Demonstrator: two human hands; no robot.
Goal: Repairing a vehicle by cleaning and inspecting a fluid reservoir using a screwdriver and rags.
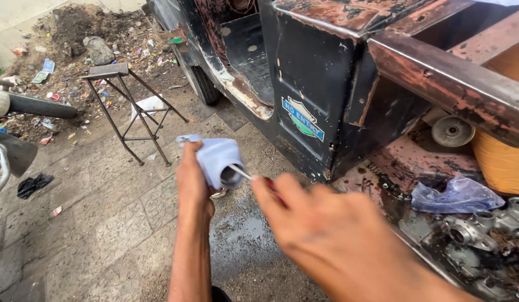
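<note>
Pale grey plastic jug [220,161] is gripped in the closed left hand [193,182], while the blurred right hand [326,235] pinches a thin rod [241,172] poked into its mouth.

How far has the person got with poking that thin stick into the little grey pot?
Done: the grey pot is already open, its mouth facing the camera. In hand: the left hand holds the pot up, and the right hand has a thin rod with its tip inside the mouth. Left: the metal engine parts on the rusty vehicle floor lie untouched.
</note>
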